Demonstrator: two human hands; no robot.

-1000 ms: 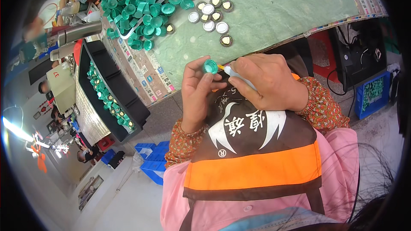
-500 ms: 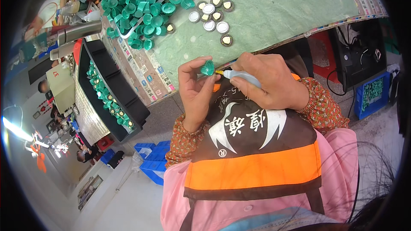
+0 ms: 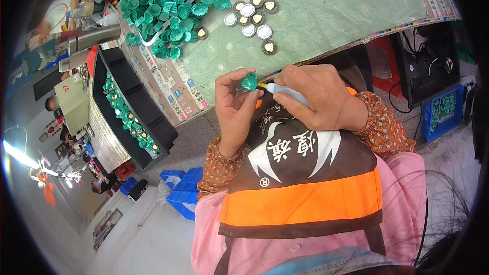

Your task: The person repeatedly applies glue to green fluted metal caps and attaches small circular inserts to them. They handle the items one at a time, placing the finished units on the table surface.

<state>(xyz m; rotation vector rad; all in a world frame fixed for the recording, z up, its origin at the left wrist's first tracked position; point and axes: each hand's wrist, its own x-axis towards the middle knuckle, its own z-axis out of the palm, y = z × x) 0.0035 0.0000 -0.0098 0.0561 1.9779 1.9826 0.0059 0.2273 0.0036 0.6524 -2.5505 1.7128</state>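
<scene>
A small green fluted cap [image 3: 249,81] is pinched between the thumb and fingers of my left hand [image 3: 233,112], just off the table's front edge. My right hand [image 3: 326,94] is closed around a pale squeeze bottle [image 3: 289,93] with a thin yellow tip. That tip points left at the cap's rim; whether it touches the cap I cannot tell. Beyond my hands, several dark-rimmed round caps with cream centres [image 3: 268,47] lie on the green table cover [image 3: 326,25], among white round discs [image 3: 264,32].
Loose green fluted caps [image 3: 165,7] are heaped around a clear tray at the far left. A black bin [image 3: 145,104] with more caps stands left of the table. Blue crates [image 3: 183,193] sit on the floor, and another blue crate [image 3: 443,112] is at the right.
The green cap has turned a little in my left fingers and shifted slightly right. My right hand and the bottle have barely moved.
</scene>
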